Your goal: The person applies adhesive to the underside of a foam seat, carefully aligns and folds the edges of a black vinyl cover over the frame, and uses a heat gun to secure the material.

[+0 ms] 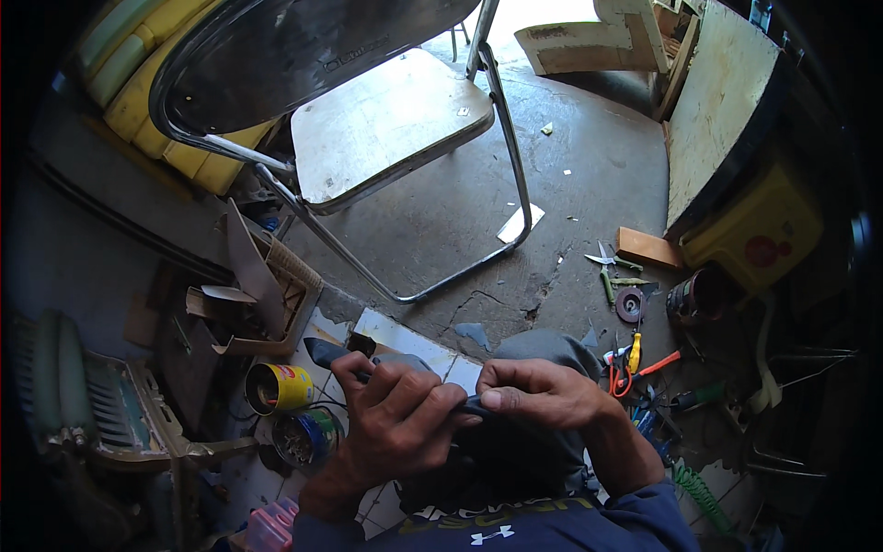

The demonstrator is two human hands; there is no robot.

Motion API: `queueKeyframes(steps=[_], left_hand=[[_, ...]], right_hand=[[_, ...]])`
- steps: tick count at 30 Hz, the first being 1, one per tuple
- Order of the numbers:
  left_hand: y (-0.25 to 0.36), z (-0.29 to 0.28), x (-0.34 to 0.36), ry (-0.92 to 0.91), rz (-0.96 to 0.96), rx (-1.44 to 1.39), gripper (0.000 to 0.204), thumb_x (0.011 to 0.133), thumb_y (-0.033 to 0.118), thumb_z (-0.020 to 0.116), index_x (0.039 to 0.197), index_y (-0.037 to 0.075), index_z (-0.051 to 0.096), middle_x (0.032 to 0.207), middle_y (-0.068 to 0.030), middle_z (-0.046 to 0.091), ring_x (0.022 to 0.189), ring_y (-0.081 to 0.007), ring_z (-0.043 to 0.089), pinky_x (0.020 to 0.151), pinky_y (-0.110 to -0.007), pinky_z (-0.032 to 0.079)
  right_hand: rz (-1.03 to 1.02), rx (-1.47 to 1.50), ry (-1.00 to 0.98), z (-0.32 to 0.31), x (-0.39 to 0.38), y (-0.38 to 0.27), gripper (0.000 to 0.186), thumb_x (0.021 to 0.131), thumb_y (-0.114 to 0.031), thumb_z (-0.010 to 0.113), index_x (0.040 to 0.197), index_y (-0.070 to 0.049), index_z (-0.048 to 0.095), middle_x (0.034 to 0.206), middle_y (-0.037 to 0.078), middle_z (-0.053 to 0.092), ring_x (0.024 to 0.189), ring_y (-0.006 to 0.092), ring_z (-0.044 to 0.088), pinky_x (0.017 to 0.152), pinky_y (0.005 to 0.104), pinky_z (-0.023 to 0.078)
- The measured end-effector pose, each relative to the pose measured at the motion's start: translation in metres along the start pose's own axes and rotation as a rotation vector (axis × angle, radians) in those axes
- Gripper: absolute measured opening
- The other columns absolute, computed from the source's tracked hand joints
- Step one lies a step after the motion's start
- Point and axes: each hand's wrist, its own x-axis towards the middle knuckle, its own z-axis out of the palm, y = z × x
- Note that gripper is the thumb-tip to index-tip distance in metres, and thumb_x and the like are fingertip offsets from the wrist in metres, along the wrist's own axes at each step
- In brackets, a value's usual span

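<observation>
My left hand [395, 409] is closed around a dark grey strip of soft sheet material [322, 351], perhaps cloth or vinyl. Its pointed end sticks out on the left, past the knuckles. Between thumb and fingers, my right hand [543, 396] pinches the other end of the strip. Only a short dark stretch shows between the two hands, just above my lap. The rest of the strip is hidden by my fingers.
Ahead stands a folding chair [391, 129] with a metal frame. At left are a cardboard box [299, 304], a yellow can [292, 386] and a blue can [308, 437]. Scissors [605, 267], a tape roll [630, 305], a yellow-handled screwdriver [636, 352] and a wood block [649, 247] lie right.
</observation>
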Motion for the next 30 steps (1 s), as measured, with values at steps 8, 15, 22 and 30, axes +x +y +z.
queueKeyframes(steps=[8, 15, 22, 30], left_hand=[[-0.003, 0.003, -0.003, 0.043, 0.047, 0.016, 0.030, 0.082, 0.038, 0.082, 0.104, 0.019, 0.074, 0.099, 0.0066, 0.062, 0.095, -0.0139, 0.060, 0.101, -0.051, 0.028], [-0.007, 0.007, -0.008, -0.004, 0.180, 0.061, 0.029, 0.083, 0.039, 0.083, 0.105, 0.023, 0.075, 0.096, 0.0072, 0.062, 0.090, -0.0125, 0.060, 0.099, -0.044, 0.033], [-0.013, -0.015, 0.017, -0.030, 0.127, 0.102, 0.029, 0.080, 0.040, 0.081, 0.088, 0.014, 0.070, 0.079, 0.0026, 0.060, 0.075, -0.0149, 0.058, 0.076, -0.037, 0.037], [-0.030, 0.002, 0.006, -0.178, -0.009, 0.021, 0.021, 0.076, 0.022, 0.082, 0.096, 0.021, 0.077, 0.079, 0.0021, 0.062, 0.071, -0.0233, 0.056, 0.067, -0.039, 0.039]], right_hand=[[-0.195, 0.029, 0.069, 0.004, 0.022, 0.026, 0.030, 0.111, -0.033, 0.055, 0.110, -0.004, 0.061, 0.094, -0.005, 0.057, 0.090, 0.0033, 0.050, 0.078, 0.0224, 0.043], [-0.193, -0.018, 0.134, 0.012, 0.031, 0.043, 0.027, 0.111, -0.027, 0.055, 0.118, -0.002, 0.062, 0.096, 0.000, 0.064, 0.089, 0.0081, 0.059, 0.080, 0.0267, 0.050], [-0.457, -0.640, 0.592, 0.030, 0.001, 0.008, 0.041, 0.102, -0.022, 0.067, 0.136, 0.001, 0.060, 0.107, 0.021, 0.070, 0.098, 0.0338, 0.072, 0.085, 0.0399, 0.056], [-0.229, -1.089, 0.256, 0.016, 0.024, -0.002, 0.025, 0.098, -0.023, 0.069, 0.110, -0.001, 0.069, 0.096, 0.022, 0.071, 0.086, 0.0424, 0.070, 0.073, 0.0522, 0.053]])
